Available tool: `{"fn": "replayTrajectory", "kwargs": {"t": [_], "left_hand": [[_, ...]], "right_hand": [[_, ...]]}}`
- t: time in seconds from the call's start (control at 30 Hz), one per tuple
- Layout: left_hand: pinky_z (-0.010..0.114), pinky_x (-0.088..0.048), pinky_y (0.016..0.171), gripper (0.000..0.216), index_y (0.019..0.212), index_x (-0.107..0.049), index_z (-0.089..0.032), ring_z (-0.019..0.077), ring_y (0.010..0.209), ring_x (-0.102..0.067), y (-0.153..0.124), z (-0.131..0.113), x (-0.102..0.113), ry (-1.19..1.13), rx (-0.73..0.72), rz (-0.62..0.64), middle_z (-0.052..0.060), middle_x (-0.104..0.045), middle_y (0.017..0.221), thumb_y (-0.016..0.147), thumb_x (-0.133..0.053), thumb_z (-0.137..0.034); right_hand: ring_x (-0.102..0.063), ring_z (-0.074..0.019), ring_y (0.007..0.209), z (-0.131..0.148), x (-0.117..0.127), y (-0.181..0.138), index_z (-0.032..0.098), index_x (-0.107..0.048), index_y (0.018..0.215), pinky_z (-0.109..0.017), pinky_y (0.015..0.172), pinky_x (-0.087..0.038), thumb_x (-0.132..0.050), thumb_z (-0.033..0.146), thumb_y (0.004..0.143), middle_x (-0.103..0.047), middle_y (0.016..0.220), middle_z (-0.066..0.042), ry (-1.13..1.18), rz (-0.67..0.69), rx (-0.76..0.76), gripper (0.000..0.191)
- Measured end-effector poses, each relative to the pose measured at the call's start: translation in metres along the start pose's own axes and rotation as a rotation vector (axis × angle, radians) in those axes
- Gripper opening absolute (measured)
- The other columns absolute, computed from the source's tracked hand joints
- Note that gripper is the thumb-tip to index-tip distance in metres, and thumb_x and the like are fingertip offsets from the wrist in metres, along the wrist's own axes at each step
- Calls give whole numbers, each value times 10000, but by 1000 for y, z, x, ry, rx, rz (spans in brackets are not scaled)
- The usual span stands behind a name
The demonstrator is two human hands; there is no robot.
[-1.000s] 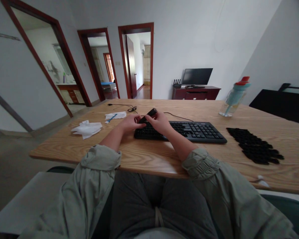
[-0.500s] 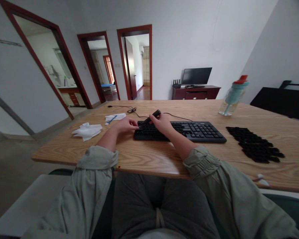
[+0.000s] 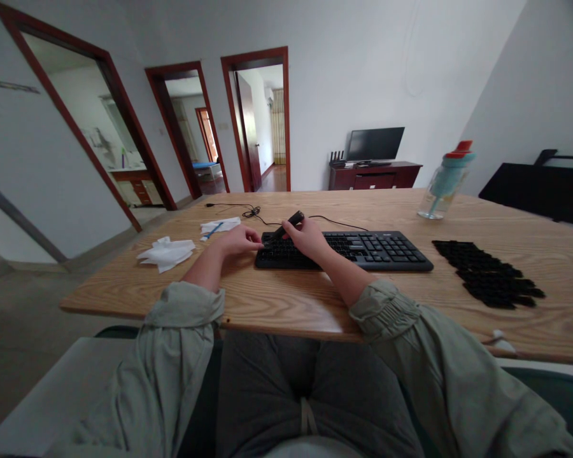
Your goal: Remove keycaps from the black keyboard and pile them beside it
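Note:
A black keyboard (image 3: pixel 386 251) lies lengthwise on the wooden table in front of me. My right hand (image 3: pixel 309 236) is closed around a thick black stick-like tool (image 3: pixel 293 220), which slants down to the left over the keyboard's left part. What kind of tool it is, I cannot tell. At the keyboard's left end, my left hand (image 3: pixel 241 240) has its thumb and fingers pinched together close to the tool's lower tip. Whatever may be between those fingertips is too small to make out.
Crumpled white tissue (image 3: pixel 167 253) and a flat tissue (image 3: pixel 224 224) with a blue stick (image 3: pixel 212 230) lie left. A black cable (image 3: pixel 253 211) runs behind the keyboard. To the right are rows of small black pieces (image 3: pixel 487 273) and a water bottle (image 3: pixel 444 181).
The view has shifted very slightly. Both hands stay at the keyboard's left part, and the black tool keeps nearly the same slant.

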State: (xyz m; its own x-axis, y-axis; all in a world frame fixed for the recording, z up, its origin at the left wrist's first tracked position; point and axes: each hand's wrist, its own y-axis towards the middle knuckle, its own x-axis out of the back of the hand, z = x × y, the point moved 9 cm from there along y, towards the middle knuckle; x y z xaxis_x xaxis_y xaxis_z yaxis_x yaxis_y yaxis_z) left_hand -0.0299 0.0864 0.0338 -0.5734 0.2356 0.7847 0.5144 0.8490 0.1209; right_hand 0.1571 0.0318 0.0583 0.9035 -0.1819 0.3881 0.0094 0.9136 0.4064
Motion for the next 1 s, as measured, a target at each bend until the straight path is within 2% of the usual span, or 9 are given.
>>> {"fn": "replayTrajectory", "kwargs": {"t": [0.4, 0.7, 1.0], "left_hand": [[260, -410, 535, 249, 711, -753, -190, 147, 578, -558, 1, 3, -3, 13, 16, 36, 31, -688, 650, 625, -753, -424], [264, -390, 531, 256, 748, -747, -176, 142, 578, -544, -1, -1, -2, 32, 23, 18, 31, -684, 652, 648, -754, -412], [250, -402, 574, 281, 768, -740, -154, 132, 618, -553, -5, -8, -1, 57, 31, 12, 19, -682, 668, 666, -747, -415]], "right_hand": [[-637, -170, 666, 6, -1, -1, 185, -598, 723, -271, 609, -427, -569, 475, 885, -720, 736, -66, -76, 23, 46, 333], [-646, -177, 676, 8, -3, -1, 188, -596, 746, -280, 615, -445, -568, 467, 887, -719, 755, -66, -54, 16, 101, 314], [-645, -171, 676, 9, -2, -2, 179, -605, 772, -274, 635, -469, -577, 454, 892, -724, 766, -70, -85, -1, 94, 301]]}}
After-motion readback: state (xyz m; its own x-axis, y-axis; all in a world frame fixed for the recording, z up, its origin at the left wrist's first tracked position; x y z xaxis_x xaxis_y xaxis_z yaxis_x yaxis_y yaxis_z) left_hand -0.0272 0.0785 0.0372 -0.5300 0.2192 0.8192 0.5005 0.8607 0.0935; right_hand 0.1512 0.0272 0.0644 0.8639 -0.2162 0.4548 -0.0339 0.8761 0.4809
